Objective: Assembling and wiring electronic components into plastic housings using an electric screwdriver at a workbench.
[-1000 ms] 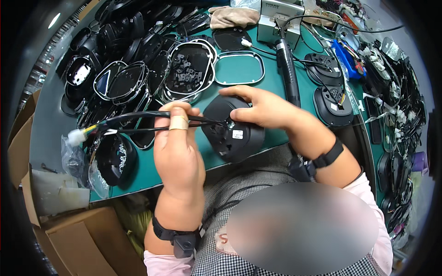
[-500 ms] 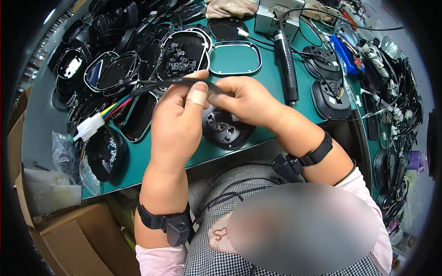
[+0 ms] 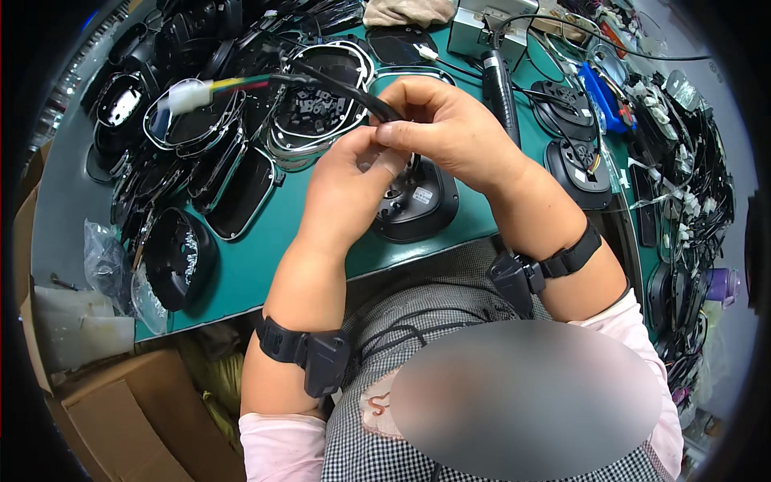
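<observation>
A black cable (image 3: 345,87) runs up and leftward from my right hand (image 3: 454,132), which pinches it between thumb and fingers. Coloured wires lead from its far end to a white connector plug (image 3: 189,96), smeared by motion. My left hand (image 3: 345,189), with a bandage on the thumb, is closed against the right fingertips; whatever lies in its fingers is hidden. Below both hands, a round-cornered black housing (image 3: 438,213) with a white label rests near the bench edge. Part of the cable seems to drop toward it behind the hands.
Black frames (image 3: 241,201) and a black bowl-shaped shell (image 3: 181,257) crowd the left of the green bench (image 3: 265,265). Small black parts (image 3: 317,108) fill a tray behind my hands. An electric screwdriver (image 3: 499,92), two black housings (image 3: 577,173) and a blue bin (image 3: 602,92) stand right.
Both hands have shifted rightward, the left sliding off the cable's middle. The plug has swung upward and rightward. More of the black housing shows beneath the hands.
</observation>
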